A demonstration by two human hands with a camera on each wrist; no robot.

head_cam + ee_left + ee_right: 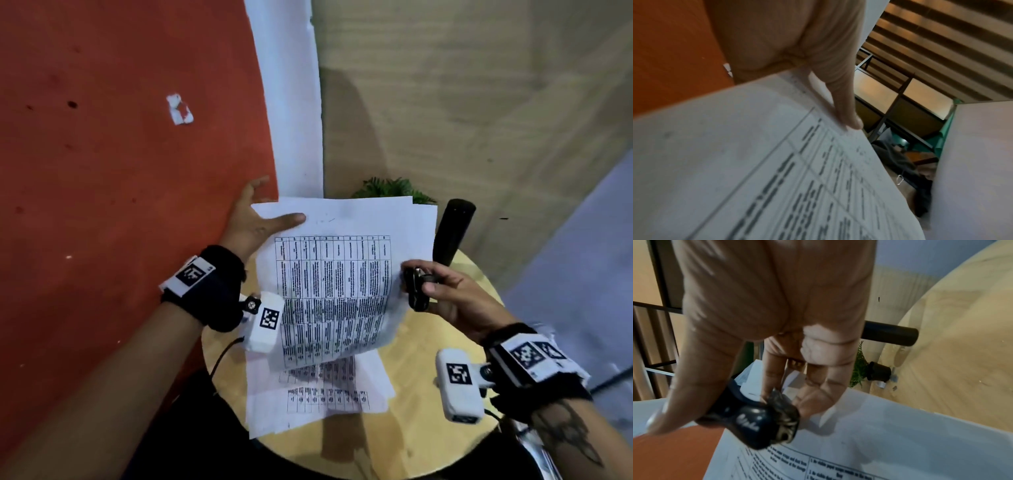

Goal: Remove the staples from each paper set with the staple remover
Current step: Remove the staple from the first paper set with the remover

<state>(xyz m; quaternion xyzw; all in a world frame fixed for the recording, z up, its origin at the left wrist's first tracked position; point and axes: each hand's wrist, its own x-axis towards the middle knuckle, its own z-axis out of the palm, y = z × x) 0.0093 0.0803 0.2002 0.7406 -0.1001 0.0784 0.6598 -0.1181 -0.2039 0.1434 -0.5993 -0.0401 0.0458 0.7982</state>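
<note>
My left hand (263,219) holds a printed paper set (335,284) lifted and tilted above the table, with the thumb (846,113) pressed on the top margin and the fingers underneath. The sheet's table print fills the left wrist view (756,162). My right hand (448,294) grips a black staple remover (416,289) at the set's right edge. In the right wrist view the remover (756,420) sits between thumb and fingers, with its metal jaws just above the paper's (890,434) corner. More printed sheets (318,397) lie flat on the table below. No staple is visible.
The round wooden table (445,442) is small and its edge is close on all sides. A black cylinder (452,233) stands at the far right of the papers. A small potted plant (390,190) sits behind them. An orange-red wall (102,171) is on the left.
</note>
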